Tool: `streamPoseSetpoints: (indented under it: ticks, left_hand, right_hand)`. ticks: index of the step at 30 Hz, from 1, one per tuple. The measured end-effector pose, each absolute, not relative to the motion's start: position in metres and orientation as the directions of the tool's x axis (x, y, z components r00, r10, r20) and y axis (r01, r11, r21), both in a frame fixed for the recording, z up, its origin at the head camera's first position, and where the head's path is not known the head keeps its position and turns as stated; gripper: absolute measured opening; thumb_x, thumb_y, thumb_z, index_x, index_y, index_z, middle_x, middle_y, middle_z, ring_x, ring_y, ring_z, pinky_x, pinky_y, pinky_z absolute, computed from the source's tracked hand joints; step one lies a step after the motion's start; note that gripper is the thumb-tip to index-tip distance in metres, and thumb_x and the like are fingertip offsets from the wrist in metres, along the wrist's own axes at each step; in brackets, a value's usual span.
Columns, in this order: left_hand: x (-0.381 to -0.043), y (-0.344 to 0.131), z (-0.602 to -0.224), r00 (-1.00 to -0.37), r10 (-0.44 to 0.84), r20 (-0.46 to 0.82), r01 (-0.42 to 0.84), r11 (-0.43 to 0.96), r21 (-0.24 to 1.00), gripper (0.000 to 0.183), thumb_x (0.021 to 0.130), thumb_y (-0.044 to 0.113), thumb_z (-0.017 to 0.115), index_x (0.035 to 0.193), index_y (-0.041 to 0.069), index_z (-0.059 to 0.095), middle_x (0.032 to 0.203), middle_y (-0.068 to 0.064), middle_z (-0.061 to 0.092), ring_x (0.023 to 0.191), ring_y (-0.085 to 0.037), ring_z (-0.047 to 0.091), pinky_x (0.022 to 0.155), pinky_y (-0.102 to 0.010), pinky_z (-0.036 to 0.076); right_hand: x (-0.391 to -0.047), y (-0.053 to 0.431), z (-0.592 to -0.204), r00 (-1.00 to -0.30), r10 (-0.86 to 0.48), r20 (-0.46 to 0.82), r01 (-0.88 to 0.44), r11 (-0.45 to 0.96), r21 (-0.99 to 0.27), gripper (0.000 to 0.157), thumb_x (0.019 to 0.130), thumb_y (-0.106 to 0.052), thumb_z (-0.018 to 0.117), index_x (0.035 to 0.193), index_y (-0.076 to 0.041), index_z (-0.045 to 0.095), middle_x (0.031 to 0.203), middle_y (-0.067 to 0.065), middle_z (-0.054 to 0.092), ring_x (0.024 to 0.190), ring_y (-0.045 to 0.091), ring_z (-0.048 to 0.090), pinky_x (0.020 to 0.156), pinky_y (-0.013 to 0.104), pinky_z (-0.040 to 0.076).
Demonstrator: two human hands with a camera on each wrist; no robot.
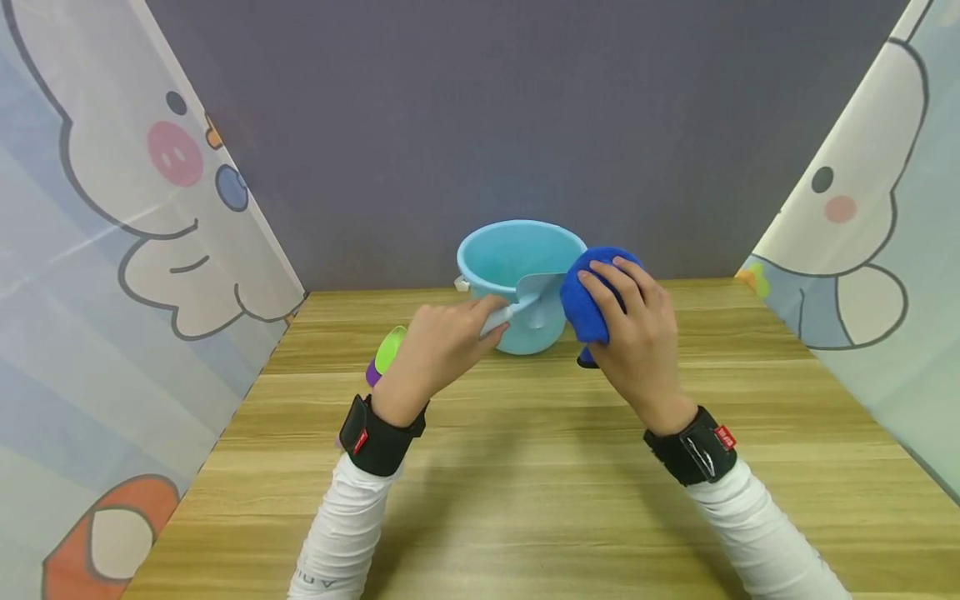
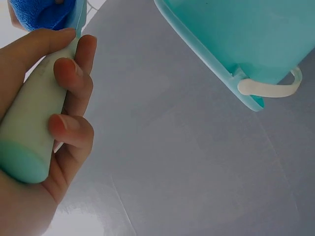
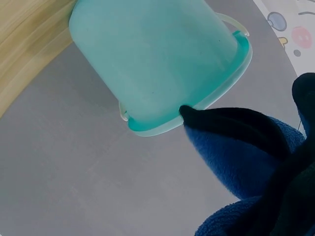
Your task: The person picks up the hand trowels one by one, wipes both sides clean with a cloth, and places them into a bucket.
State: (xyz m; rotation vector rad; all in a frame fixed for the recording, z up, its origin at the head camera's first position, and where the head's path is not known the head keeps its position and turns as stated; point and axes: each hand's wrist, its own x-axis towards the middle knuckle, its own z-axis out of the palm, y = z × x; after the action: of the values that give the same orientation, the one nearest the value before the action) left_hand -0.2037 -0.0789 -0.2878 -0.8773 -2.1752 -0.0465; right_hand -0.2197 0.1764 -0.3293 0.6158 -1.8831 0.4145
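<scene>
My left hand [image 1: 450, 346] grips a small light-blue shovel [image 1: 542, 286] by its handle, the blade pointing right. In the left wrist view, fingers and thumb curl round the pale, mint-ended handle [image 2: 37, 103]. A bunched blue cloth [image 1: 583, 304] is in my right hand [image 1: 637, 329], held at the far end of the blade; whether thumb and fingers meet through it is hidden. Dark-edged folds of the cloth [image 3: 231, 152] hang in the right wrist view, covering that hand. Just behind both stands a light-blue bucket [image 1: 525, 337], upright, with a white handle [image 2: 268, 89].
Left of the bucket, partly behind my left forearm, lie a bright green object [image 1: 390, 348] and a purple one [image 1: 372, 372]. The wooden tabletop [image 1: 540, 500] ends at a grey back panel [image 1: 480, 125]. Cartoon-printed sheets [image 1: 112, 250] line both sides.
</scene>
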Motion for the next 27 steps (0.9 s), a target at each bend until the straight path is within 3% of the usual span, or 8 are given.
streamPoseSetpoints:
  ticks: [10, 17, 22, 25, 27]
  left_hand:
    - [-0.216, -0.09, -0.285, -0.525, 0.508, 0.683, 0.556, 0.812, -0.177, 0.026, 0.092, 0.026, 0.076, 0.108, 0.008, 0.064, 0.056, 0.002, 0.051, 0.045, -0.008, 0.033, 0.044, -0.023, 0.023]
    - [-0.242, -0.099, -0.272, -0.622, 0.472, 0.625, 0.54, 0.836, -0.094, 0.022, 0.098, 0.025, 0.068, 0.11, 0.006, 0.065, 0.06, -0.002, 0.055, 0.047, -0.012, 0.038, 0.045, -0.024, 0.024]
    - [-0.272, -0.09, -0.253, -0.725, 0.46, 0.513, 0.51, 0.859, -0.05, 0.024, 0.101, 0.025, 0.063, 0.112, 0.005, 0.065, 0.07, -0.004, 0.063, 0.054, -0.016, 0.048, 0.049, -0.027, 0.033]
    - [-0.297, -0.082, -0.246, -0.795, 0.448, 0.408, 0.486, 0.874, -0.011, 0.017, 0.101, 0.022, 0.06, 0.094, 0.007, 0.065, 0.069, -0.001, 0.056, 0.057, -0.014, 0.045, 0.052, -0.028, 0.034]
    - [-0.315, -0.075, -0.244, -0.831, 0.442, 0.338, 0.47, 0.883, 0.002, 0.025, 0.1, 0.02, 0.059, 0.077, 0.01, 0.056, 0.065, 0.001, 0.043, 0.057, -0.013, 0.036, 0.053, -0.027, 0.03]
  right_hand:
    - [-0.222, 0.181, -0.326, -0.328, -0.154, 0.932, -0.577, 0.814, -0.069, 0.057, 0.08, -0.003, 0.081, 0.134, -0.01, 0.062, 0.137, 0.015, 0.063, 0.133, 0.04, 0.053, 0.107, 0.061, 0.044]
    - [-0.223, 0.176, -0.328, -0.344, -0.152, 0.927, -0.595, 0.799, -0.09, 0.06, 0.077, -0.001, 0.083, 0.132, -0.011, 0.063, 0.136, 0.014, 0.064, 0.132, 0.039, 0.054, 0.106, 0.061, 0.045]
    - [-0.224, 0.177, -0.329, -0.345, -0.134, 0.929, -0.596, 0.796, -0.106, 0.06, 0.077, -0.001, 0.083, 0.132, -0.011, 0.063, 0.136, 0.013, 0.064, 0.132, 0.038, 0.054, 0.107, 0.061, 0.045]
    - [-0.224, 0.177, -0.331, -0.35, -0.138, 0.926, -0.594, 0.797, -0.106, 0.06, 0.076, 0.0, 0.083, 0.132, -0.011, 0.063, 0.136, 0.013, 0.064, 0.132, 0.039, 0.054, 0.105, 0.061, 0.045]
    - [-0.224, 0.177, -0.332, -0.355, -0.14, 0.924, -0.594, 0.797, -0.107, 0.061, 0.076, 0.0, 0.083, 0.132, -0.011, 0.063, 0.136, 0.013, 0.064, 0.132, 0.039, 0.054, 0.104, 0.061, 0.045]
